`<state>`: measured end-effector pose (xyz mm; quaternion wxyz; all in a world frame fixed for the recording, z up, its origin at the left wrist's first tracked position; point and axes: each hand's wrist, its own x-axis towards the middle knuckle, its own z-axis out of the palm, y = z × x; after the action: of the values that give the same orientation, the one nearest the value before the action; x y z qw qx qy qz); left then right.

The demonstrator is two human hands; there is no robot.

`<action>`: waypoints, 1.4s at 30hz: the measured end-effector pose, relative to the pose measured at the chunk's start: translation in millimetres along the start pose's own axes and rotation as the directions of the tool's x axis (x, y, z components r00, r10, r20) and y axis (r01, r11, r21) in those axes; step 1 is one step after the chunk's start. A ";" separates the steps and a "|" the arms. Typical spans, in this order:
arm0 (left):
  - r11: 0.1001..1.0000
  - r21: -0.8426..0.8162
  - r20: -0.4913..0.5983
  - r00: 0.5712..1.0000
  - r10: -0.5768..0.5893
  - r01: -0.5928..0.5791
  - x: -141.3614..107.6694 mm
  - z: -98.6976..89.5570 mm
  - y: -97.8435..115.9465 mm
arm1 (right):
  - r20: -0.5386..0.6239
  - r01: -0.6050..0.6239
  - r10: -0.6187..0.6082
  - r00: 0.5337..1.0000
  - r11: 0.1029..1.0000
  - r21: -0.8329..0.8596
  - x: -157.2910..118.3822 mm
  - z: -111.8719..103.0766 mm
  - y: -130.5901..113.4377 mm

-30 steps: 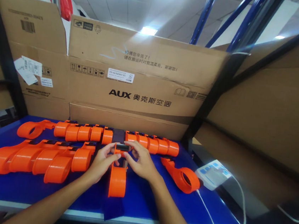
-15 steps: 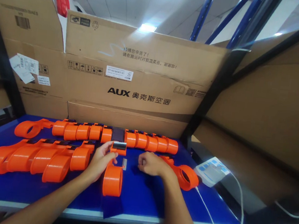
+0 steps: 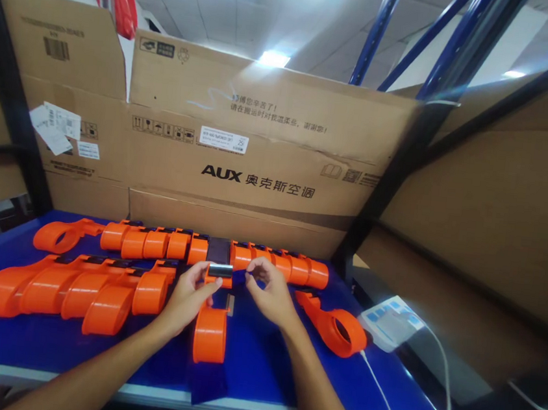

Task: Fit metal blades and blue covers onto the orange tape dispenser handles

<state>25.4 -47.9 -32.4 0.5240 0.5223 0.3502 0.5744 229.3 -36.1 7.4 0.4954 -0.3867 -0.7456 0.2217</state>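
Observation:
My left hand [image 3: 192,293] is closed around an orange tape dispenser's head [image 3: 218,279], its toothed metal edge facing up. Just below hangs or rests an orange ring [image 3: 210,336] with a small metal plate [image 3: 230,305] beside it; whether it joins the held head is hidden by my fingers. My right hand [image 3: 268,289] is closed in a pinch to the right of the head. A small dark blue strip [image 3: 239,277] shows at its fingertips, toward the toothed edge. Another dark blue strip [image 3: 209,384] lies below the ring, at the table's front edge.
Several orange tape dispensers [image 3: 155,245] stand in a back row, with more [image 3: 44,288] at the left. One dispenser [image 3: 334,329] lies at the right, near a white power strip [image 3: 393,322] with cables. Cardboard [image 3: 254,209] walls the back of the blue table [image 3: 266,374].
My right hand has moved up and slightly left, closer to the dispenser head, and the dark blue strip now shows at its fingertips. My left hand keeps its hold. The view has shifted slightly.

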 end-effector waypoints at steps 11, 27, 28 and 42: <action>1.000 -0.017 -0.069 0.998 0.006 -0.007 -0.6 0.2 -0.5 | -0.016 0.089 -0.089 0.996 0.996 -0.014 -7.7 21.4 -0.3; 0.996 0.025 -0.056 0.995 0.082 -0.080 0.1 -0.5 2.4 | 0.064 0.136 -0.131 0.989 0.988 -0.079 -9.3 21.9 -11.3; 0.996 0.027 -0.053 0.995 0.082 -0.081 0.4 -0.8 1.7 | 0.065 0.134 -0.129 0.990 0.988 -0.079 -9.1 21.8 -11.0; 0.998 0.009 -0.040 0.997 0.061 -0.061 0.1 -0.2 1.8 | 0.091 0.220 -0.210 0.973 0.968 -0.123 -5.0 17.6 -15.1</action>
<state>24.8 -48.2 -30.7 0.4969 0.5231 0.3469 0.5993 209.0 -48.3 8.1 0.4605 -0.3267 -0.8148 0.1315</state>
